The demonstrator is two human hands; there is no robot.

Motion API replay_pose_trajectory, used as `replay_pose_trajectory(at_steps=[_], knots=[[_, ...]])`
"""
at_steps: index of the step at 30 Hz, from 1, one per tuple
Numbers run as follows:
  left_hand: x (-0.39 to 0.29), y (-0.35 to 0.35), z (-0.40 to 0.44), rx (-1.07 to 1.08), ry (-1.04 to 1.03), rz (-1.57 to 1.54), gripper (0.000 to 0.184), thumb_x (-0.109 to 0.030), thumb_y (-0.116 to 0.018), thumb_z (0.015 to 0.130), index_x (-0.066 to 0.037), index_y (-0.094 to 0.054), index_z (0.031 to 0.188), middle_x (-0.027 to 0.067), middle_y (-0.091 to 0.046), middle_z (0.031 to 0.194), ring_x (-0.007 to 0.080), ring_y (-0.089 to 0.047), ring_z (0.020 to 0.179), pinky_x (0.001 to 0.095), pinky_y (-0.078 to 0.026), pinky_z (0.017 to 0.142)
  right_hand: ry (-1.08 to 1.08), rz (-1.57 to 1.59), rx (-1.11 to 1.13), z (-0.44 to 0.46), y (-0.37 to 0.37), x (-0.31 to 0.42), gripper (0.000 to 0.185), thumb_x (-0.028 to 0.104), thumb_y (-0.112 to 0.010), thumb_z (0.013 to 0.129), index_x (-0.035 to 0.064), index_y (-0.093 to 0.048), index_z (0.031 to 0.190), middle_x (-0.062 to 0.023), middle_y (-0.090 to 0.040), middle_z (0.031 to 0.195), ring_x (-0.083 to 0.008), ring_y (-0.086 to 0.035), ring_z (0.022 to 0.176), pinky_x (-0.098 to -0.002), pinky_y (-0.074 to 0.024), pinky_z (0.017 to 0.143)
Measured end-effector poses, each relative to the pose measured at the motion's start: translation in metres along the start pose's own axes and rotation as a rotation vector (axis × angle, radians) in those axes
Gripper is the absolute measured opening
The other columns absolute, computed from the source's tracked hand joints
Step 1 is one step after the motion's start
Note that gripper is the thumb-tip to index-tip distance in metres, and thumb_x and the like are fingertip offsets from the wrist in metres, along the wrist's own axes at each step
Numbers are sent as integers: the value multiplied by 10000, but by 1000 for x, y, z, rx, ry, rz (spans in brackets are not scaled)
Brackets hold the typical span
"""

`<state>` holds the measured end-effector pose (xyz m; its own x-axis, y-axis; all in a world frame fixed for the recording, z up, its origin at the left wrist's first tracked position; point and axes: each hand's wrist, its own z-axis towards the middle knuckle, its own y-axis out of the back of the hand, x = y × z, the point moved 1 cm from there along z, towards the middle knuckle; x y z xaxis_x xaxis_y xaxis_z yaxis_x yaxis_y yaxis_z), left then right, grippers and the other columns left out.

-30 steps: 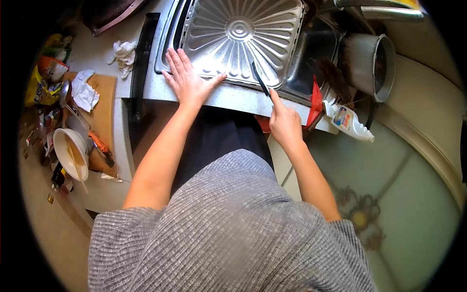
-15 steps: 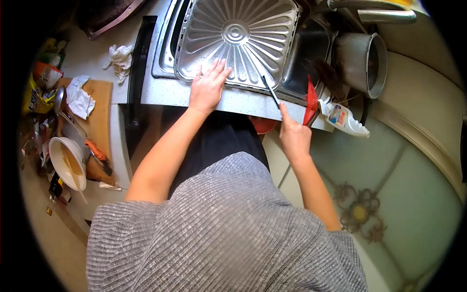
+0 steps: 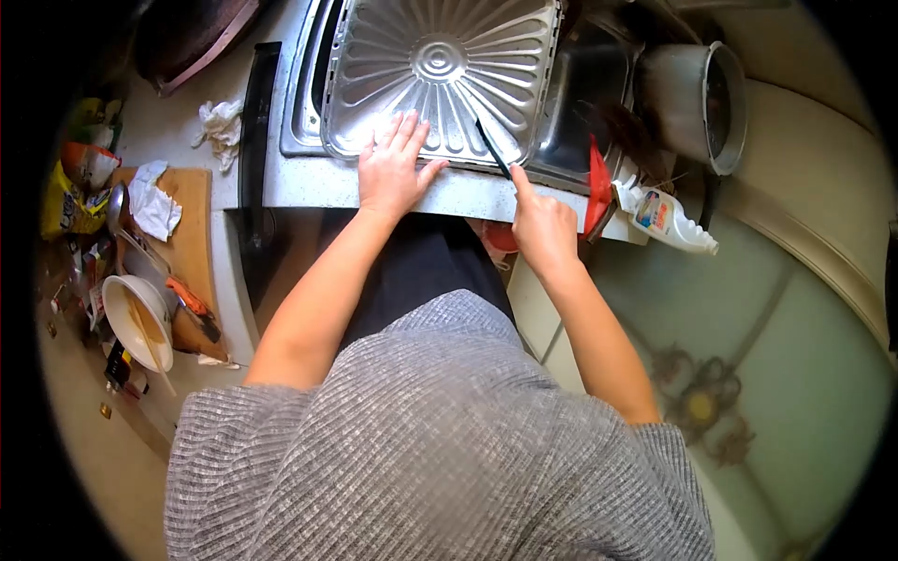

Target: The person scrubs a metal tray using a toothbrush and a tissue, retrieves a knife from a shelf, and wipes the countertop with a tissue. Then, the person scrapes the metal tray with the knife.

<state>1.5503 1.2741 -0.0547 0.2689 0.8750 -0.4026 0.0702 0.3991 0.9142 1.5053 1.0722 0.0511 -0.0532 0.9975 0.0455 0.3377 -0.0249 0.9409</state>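
Observation:
A square shiny metal tray (image 3: 379,70) with ribs fanning out from a round centre lies at the top of the view, over the sink. My left hand (image 3: 391,173) rests flat near its front left corner, fingers spread on the metal. A slim, dark, stick-like tool (image 3: 491,145) is gripped in my right hand (image 3: 545,224), the index finger stretched along it. Its far end touches or hovers just over the ribs; I cannot tell which, nor what kind of tool it is.
Right of the tray are a dark basin (image 3: 585,107), a pot (image 3: 687,103), a red item (image 3: 598,192) and a white bottle (image 3: 669,220). To the left lie a crumpled cloth (image 3: 221,131), a cutting board (image 3: 194,201) and a white bowl (image 3: 117,304). The counter edge (image 3: 318,192) runs before me.
My right hand has moved left and slightly up with the slim tool, whose tip now sits further left on the ribs. My left hand remains on the tray. The view has shifted slightly.

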Motion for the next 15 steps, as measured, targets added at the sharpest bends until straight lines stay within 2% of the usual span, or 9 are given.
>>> replay_pose_trajectory(at_steps=[4, 8, 11, 12, 15], knots=[[1, -2, 0, -19, 0, 10, 615, -563, -557, 802, -156, -540, 1261, 52, -483, 1360, 213, -418, 1281, 458, -274, 1050, -91, 24, 160, -28, 31, 3, 556, 74, -574, 740, 130, -482, 1286, -186, -620, 622, -350, -632, 574, -453, -499, 556], [2, -5, 0, -77, -34, 42, 630, -588, -567, 776, -139, -568, 1217, 57, -519, 1319, 209, -447, 1257, 441, -318, 1013, -40, 60, 45, -6, 10, 3, 437, 89, -498, 859, 171, -485, 1288, -218, -590, 614, -403, -586, 553, -496, -462, 541], [1, -2, 1, -75, -31, 53, 629, -597, -553, 782, -143, -569, 1216, 55, -524, 1315, 204, -448, 1255, 434, -313, 1017, -20, 67, 52, -5, 16, 4, 442, 92, -500, 860, 182, -482, 1292, -216, -588, 608, -401, -587, 552, -490, -466, 542], [0, -3, 2, -75, -29, 45, 629, -600, -549, 784, -144, -570, 1216, 55, -524, 1314, 201, -449, 1255, 432, -311, 1019, -30, 40, 127, -13, 28, 5, 539, 47, -537, 756, 135, -480, 1285, -207, -622, 656, -383, -627, 604, -470, -496, 572], [3, -4, -1, -74, -15, 44, 629, -603, -544, 786, -145, -570, 1216, 54, -525, 1314, 195, -450, 1254, 430, -309, 1020, -74, 25, 225, -21, 41, 6, 517, 63, -538, 771, 139, -484, 1280, -217, -626, 686, -387, -628, 619, -470, -496, 583]])
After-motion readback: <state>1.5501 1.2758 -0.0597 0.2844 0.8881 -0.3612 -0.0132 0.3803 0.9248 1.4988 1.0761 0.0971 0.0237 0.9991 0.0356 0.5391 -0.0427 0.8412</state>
